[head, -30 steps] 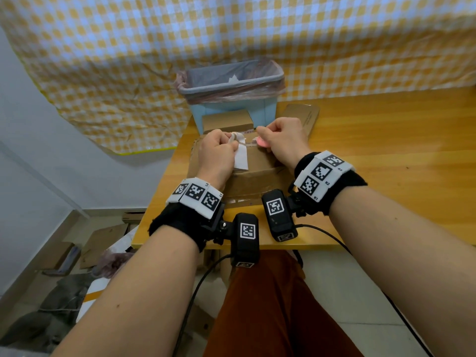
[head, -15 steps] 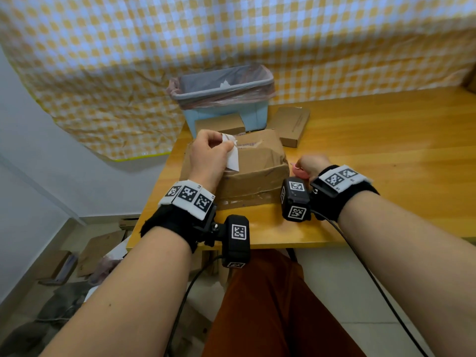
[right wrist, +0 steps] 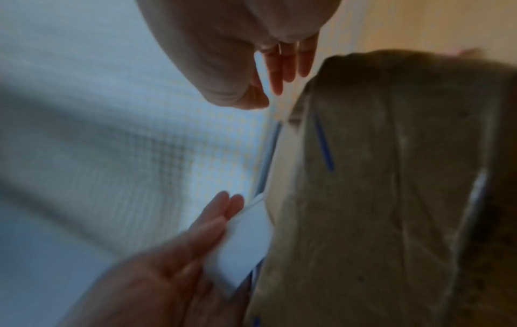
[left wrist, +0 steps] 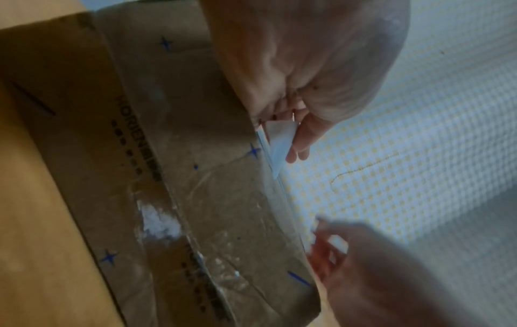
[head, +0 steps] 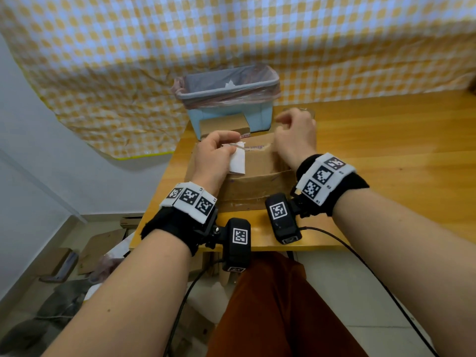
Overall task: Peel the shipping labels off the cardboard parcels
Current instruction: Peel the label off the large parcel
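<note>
**Q:** Both hands first, from the head camera: what are they doing?

**R:** Her left hand [head: 213, 157] pinches a white label [head: 237, 162] lifted off the top of the big parcel [head: 257, 176], which sits at the table's [head: 386, 163] near left corner. I'd judge the grip is there to keep the freed flap from sticking back down. The right hand [head: 295, 136] hangs over the parcel's far right edge, fingers loosely curled, holding nothing I can see. A bin [head: 229, 99] stands at the far edge, close enough to take scraps, with a smaller box [head: 224, 124] in front of it.

**Q:** And the left wrist camera?

**R:** The label [left wrist: 279, 137] shows pinched between fingers [left wrist: 300, 141] at the parcel's upper edge. Printing on the parcel [left wrist: 167, 154] side reads roughly "MORIEN"; smaller characters are too blurred. Blue star marks and tape cover the cardboard.

**Q:** Right wrist?

**R:** Blurred. The right hand [right wrist: 268, 73] is relaxed, fingers straight, empty. The left hand [right wrist: 196, 239] holds the label [right wrist: 243, 250] beside the parcel [right wrist: 391, 199]. Nothing legible.
</note>
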